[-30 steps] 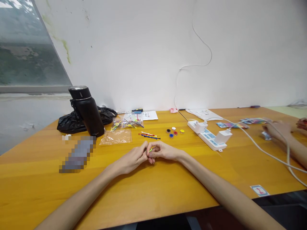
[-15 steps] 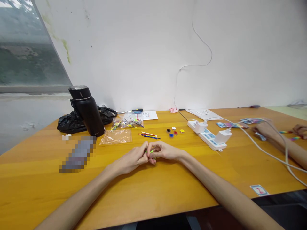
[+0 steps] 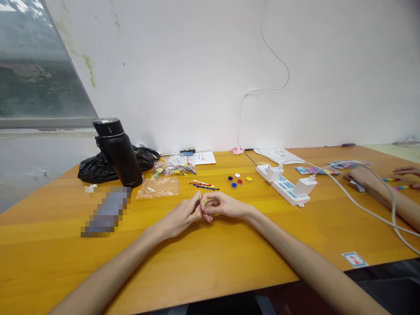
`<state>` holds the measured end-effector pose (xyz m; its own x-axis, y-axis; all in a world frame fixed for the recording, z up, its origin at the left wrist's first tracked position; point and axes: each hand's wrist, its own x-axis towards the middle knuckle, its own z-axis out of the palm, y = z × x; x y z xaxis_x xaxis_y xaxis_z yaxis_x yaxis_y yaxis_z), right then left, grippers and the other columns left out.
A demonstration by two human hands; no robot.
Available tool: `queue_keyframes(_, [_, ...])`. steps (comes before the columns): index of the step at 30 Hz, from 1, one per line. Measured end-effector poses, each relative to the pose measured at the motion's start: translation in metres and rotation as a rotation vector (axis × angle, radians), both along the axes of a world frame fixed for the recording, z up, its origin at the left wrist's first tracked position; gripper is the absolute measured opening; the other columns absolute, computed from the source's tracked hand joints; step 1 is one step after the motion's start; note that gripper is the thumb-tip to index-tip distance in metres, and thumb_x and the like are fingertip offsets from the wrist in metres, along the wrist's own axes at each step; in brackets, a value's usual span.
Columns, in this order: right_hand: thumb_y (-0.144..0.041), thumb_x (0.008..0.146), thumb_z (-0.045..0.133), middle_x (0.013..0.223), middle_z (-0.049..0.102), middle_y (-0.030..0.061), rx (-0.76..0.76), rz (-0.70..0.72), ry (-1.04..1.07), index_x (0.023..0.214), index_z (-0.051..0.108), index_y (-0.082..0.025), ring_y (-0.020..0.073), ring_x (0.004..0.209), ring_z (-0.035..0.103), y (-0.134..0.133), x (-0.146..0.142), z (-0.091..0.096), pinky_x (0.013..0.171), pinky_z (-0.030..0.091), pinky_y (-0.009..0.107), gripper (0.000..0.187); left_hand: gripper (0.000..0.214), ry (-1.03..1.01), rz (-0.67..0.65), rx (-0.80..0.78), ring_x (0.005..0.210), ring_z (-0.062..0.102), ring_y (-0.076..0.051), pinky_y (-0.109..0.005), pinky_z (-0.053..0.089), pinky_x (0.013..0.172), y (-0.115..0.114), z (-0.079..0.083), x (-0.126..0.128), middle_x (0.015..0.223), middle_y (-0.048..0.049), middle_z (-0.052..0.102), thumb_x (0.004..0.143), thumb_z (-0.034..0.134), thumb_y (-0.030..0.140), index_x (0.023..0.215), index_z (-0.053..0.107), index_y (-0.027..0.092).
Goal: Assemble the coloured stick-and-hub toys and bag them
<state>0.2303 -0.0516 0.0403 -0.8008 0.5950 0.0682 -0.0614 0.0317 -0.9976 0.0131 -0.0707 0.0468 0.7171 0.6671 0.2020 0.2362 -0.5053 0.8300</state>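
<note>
Two bare hands meet knuckle to knuckle near the middle of the smooth, orange-yellow wooden table [image 3: 210, 262]. The left hand [image 3: 183, 214] and the right hand [image 3: 225, 205] both have their fingertips pinched shut on one thin yellow-green plastic stick [image 3: 206, 201]. Only a short sliver of the stick shows between the fingers, held just above the tabletop.

Farther back lie a few more slim coloured sticks [image 3: 203, 185], red and blue among them, too fine to count. Just right of them sit five small round caps [image 3: 239, 180]: one black, one white, one red, one blue, one yellow.

To the far left stands one tall black metal flask [image 3: 118, 151] with a glossy lid, and a crumpled black plastic bag [image 3: 95, 168] lies behind it. Two clear, crinkled plastic pouches lie near the flask: a flat empty pouch [image 3: 159, 187] and, behind it, a pouch holding coloured bits [image 3: 175, 165].

On the right, one long white power strip [image 3: 284, 187] carries two blocky white chargers [image 3: 305, 187], with white cable [image 3: 361, 208] trailing toward the near right edge. At the far right, another person's hand [image 3: 362, 177] rests flat on the table.
</note>
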Motion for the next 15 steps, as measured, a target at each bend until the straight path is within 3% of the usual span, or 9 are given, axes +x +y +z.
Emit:
queue_keyframes(6, [-0.050,0.092,0.069,0.076,0.065,-0.0006,0.068,-0.145,0.049,0.108,0.059,-0.019,0.0120,0.072,0.061,-0.002,-0.004,0.003,0.077,0.048,0.028,0.037,0.034,-0.170,0.038,-0.123,0.076,0.052,-0.015,-0.029,0.043,0.075,0.004,-0.005,0.002,0.093,-0.0038,0.065,0.105,0.036,0.051,0.099,0.049,0.020])
queue_keyframes(10, [-0.051,0.091,0.070,0.072,0.063,-0.0024,0.104,-0.257,0.053,0.119,0.061,-0.019,0.0117,0.068,0.058,0.000,-0.004,0.006,0.072,0.047,0.027,0.044,0.032,-0.301,0.036,-0.195,0.087,0.057,-0.017,-0.029,0.045,0.077,0.003,-0.001,0.008,0.100,-0.0074,0.066,0.103,0.045,0.049,0.110,0.052,0.019])
queue_keyframes(15, [-0.051,0.091,0.069,0.079,0.066,0.0000,0.154,-0.320,0.064,0.114,0.064,-0.019,0.0121,0.073,0.059,0.003,-0.005,0.003,0.074,0.047,0.026,0.040,0.028,-0.337,0.078,-0.161,0.085,0.057,-0.016,-0.027,0.044,0.073,0.007,-0.002,0.010,0.094,-0.0043,0.064,0.101,0.052,0.047,0.105,0.054,0.019])
